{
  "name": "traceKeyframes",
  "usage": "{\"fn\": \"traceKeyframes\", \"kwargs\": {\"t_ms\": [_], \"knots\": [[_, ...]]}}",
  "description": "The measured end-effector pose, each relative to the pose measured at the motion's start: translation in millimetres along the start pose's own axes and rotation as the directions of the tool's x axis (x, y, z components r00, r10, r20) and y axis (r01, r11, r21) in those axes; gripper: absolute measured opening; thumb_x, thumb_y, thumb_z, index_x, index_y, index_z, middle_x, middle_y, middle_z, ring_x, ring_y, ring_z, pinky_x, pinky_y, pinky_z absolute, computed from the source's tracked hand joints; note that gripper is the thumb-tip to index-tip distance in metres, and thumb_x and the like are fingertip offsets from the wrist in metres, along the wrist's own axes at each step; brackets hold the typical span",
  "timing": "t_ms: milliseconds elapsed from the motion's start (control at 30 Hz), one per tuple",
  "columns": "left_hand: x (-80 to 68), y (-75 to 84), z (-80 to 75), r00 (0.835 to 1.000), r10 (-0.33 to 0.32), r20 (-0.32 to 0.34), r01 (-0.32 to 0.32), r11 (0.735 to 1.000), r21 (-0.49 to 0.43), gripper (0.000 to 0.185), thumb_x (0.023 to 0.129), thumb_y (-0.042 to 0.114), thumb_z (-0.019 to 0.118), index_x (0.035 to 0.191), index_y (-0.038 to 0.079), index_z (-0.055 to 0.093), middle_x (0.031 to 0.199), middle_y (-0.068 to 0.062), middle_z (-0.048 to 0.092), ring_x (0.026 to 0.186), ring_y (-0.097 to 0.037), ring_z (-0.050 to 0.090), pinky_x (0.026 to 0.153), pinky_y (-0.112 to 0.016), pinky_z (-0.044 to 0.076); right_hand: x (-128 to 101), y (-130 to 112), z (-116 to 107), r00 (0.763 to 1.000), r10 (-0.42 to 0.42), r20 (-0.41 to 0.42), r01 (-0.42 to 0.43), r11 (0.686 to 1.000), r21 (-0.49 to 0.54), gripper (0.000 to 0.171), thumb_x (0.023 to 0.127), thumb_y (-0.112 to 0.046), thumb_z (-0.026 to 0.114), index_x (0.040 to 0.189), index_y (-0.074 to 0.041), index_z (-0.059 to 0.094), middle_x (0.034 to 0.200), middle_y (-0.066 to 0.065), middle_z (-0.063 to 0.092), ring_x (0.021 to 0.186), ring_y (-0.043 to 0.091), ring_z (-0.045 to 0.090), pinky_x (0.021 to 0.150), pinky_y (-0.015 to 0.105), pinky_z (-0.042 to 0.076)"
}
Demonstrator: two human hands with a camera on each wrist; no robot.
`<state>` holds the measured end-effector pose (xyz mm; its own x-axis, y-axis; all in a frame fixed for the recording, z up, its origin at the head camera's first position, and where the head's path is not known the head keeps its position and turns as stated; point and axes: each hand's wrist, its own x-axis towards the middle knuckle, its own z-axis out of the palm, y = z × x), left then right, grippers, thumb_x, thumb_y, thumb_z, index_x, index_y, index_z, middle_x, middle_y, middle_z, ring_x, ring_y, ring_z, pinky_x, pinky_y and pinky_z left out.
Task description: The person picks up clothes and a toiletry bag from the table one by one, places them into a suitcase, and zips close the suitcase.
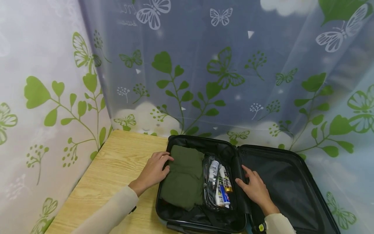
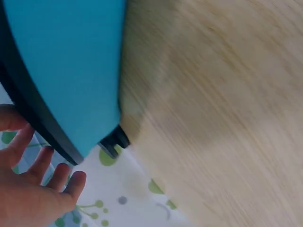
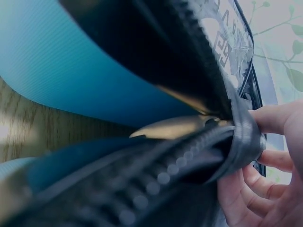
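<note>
An open suitcase [image 1: 201, 224] lies on the table, black inside and blue outside. In its left half is a folded dark green garment [image 1: 184, 178]. Beside that sits a clear toiletry bag [image 1: 205, 198] with several tubes and bottles in it. My left hand [image 1: 155, 170] is at the left rim; in the left wrist view its fairly straight fingers [image 2: 41, 163] lie along the dark edge of the blue shell [image 2: 71, 71]. Over the middle hinge, my right hand [image 1: 257, 188] holds the black zippered strip [image 3: 244, 142] between thumb and bent fingers.
The suitcase's lid half [image 1: 280, 182] lies opened out to the right. A wooden table [image 1: 125, 152] shows on the left. Curtains printed with leaves and butterflies [image 1: 187, 81] hang close behind and at both sides.
</note>
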<state>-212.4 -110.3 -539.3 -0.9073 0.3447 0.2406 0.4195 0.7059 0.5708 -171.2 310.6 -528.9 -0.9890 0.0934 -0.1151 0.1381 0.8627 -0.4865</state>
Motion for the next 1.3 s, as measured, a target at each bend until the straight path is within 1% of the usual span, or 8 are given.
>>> {"fn": "traceKeyframes", "kwargs": {"t_ms": [133, 267, 433, 567, 700, 833, 1100, 1300], "knots": [[-4.2, -6.4, 0.7, 1.0, 0.026, 0.013, -0.026, 0.998, 0.06, 0.031, 0.105, 0.009, 0.069, 0.135, 0.011, 0.072, 0.159, -0.02, 0.056, 0.147, -0.047, 0.049, 0.113, -0.07, 0.046, 0, 0, -1, 1.0, -0.001, -0.002, 0.001, 1.0, 0.0, 0.077, 0.105, -0.037, 0.071, 0.168, -0.009, 0.039, 0.134, 0.026, 0.058, 0.091, 0.027, 0.059, 0.074, 0.045, 0.047], [-6.1, -13.9, 0.5, 0.996, 0.076, 0.046, -0.08, 0.991, 0.103, 0.034, 0.107, 0.013, 0.067, 0.141, 0.011, 0.069, 0.163, -0.02, 0.052, 0.151, -0.044, 0.048, 0.113, -0.068, 0.047, 1, 1, -1, 1.0, -0.005, -0.007, 0.005, 1.0, 0.0, 0.076, 0.105, -0.037, 0.071, 0.168, -0.009, 0.039, 0.134, 0.026, 0.058, 0.09, 0.027, 0.058, 0.073, 0.044, 0.047], [-8.3, -25.8, -0.7, 0.983, 0.164, 0.085, -0.177, 0.967, 0.184, 0.04, 0.109, 0.024, 0.067, 0.148, 0.014, 0.066, 0.166, -0.019, 0.05, 0.151, -0.042, 0.049, 0.112, -0.067, 0.049, 1, 1, -1, 1.0, 0.003, -0.007, -0.003, 1.0, 0.002, 0.076, 0.105, -0.037, 0.071, 0.169, -0.01, 0.038, 0.135, 0.026, 0.057, 0.089, 0.026, 0.056, 0.074, 0.043, 0.046], [-9.0, -32.6, -2.6, 0.973, 0.199, 0.114, -0.22, 0.948, 0.23, 0.042, 0.111, 0.029, 0.063, 0.152, 0.018, 0.063, 0.167, -0.017, 0.049, 0.151, -0.042, 0.049, 0.113, -0.068, 0.048, 1, 0, -1, 1.0, 0.005, -0.005, -0.005, 1.0, 0.004, 0.076, 0.106, -0.038, 0.071, 0.169, -0.01, 0.038, 0.136, 0.026, 0.057, 0.092, 0.029, 0.059, 0.076, 0.047, 0.049], [-8.9, -35.1, -5.7, 0.968, 0.209, 0.138, -0.239, 0.935, 0.263, 0.043, 0.112, 0.029, 0.061, 0.154, 0.02, 0.062, 0.167, -0.016, 0.048, 0.151, -0.043, 0.05, 0.113, -0.068, 0.047, 0, -1, 0, 1.0, 0.006, -0.004, -0.006, 1.0, -0.003, 0.076, 0.106, -0.038, 0.071, 0.168, -0.009, 0.039, 0.137, 0.027, 0.057, 0.097, 0.031, 0.061, 0.079, 0.051, 0.051], [-8.6, -36.7, -8.7, 0.965, 0.212, 0.157, -0.249, 0.926, 0.284, 0.045, 0.112, 0.03, 0.06, 0.156, 0.021, 0.06, 0.168, -0.014, 0.048, 0.151, -0.042, 0.05, 0.113, -0.068, 0.048, 0, -2, 1, 1.0, 0.005, -0.007, -0.005, 1.0, -0.006, 0.077, 0.105, -0.038, 0.071, 0.168, -0.008, 0.039, 0.137, 0.027, 0.057, 0.098, 0.031, 0.06, 0.079, 0.051, 0.05], [-7.5, -44.3, -14.7, 0.966, 0.176, 0.187, -0.219, 0.946, 0.241, 0.046, 0.112, 0.029, 0.06, 0.157, 0.024, 0.059, 0.17, -0.013, 0.045, 0.152, -0.041, 0.047, 0.114, -0.069, 0.045, 2, -7, 1, 1.0, -0.027, -0.005, 0.027, 1.0, -0.014, 0.077, 0.105, -0.038, 0.072, 0.168, -0.007, 0.04, 0.136, 0.027, 0.058, 0.11, 0.038, 0.064, 0.083, 0.058, 0.054], [-7.2, -51.1, -20.0, 0.968, 0.159, 0.191, -0.201, 0.954, 0.223, 0.045, 0.111, 0.027, 0.06, 0.157, 0.025, 0.06, 0.171, -0.012, 0.044, 0.153, -0.043, 0.047, 0.115, -0.072, 0.043, 2, -14, 5, 1.0, -0.027, -0.009, 0.027, 1.0, 0.007, 0.077, 0.104, -0.037, 0.073, 0.167, -0.007, 0.041, 0.132, 0.024, 0.059, 0.106, 0.034, 0.063, 0.083, 0.055, 0.053]]}}
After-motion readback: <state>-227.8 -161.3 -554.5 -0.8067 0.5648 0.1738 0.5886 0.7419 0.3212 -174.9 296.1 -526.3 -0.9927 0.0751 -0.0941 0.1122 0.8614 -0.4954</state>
